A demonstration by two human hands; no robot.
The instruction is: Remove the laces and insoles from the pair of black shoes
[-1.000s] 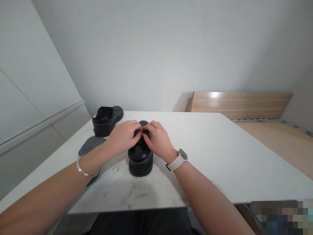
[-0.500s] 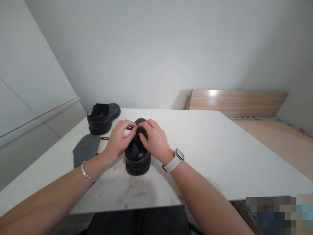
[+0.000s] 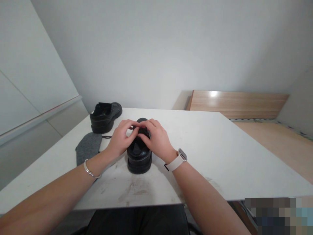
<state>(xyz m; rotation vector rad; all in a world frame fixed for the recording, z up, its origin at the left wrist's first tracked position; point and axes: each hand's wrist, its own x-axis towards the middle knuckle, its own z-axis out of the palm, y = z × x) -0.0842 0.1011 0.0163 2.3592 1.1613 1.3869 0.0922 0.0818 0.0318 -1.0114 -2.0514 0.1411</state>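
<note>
A black shoe [image 3: 139, 156] stands on the white table [image 3: 220, 156], heel toward me, toe pointing away. Both hands rest on its top. My left hand [image 3: 121, 137] has its fingers curled and pinched over the lacing area. My right hand [image 3: 157, 138] meets it there, fingers pinched on what looks like the shoe's lace; the lace itself is mostly hidden by the fingers. A silver bracelet is on my left wrist and a watch with a pale strap on my right.
A second black shoe [image 3: 105, 117] stands at the table's far left corner. A grey cloth [image 3: 87, 148] lies left of my left wrist, with a black lace end beside it. Smudges mark the table in front. A wooden bed frame [image 3: 237, 103] stands behind right.
Both hands stay on top of the shoe; the fingers have shifted slightly over the lacing. The camera view has moved a little.
</note>
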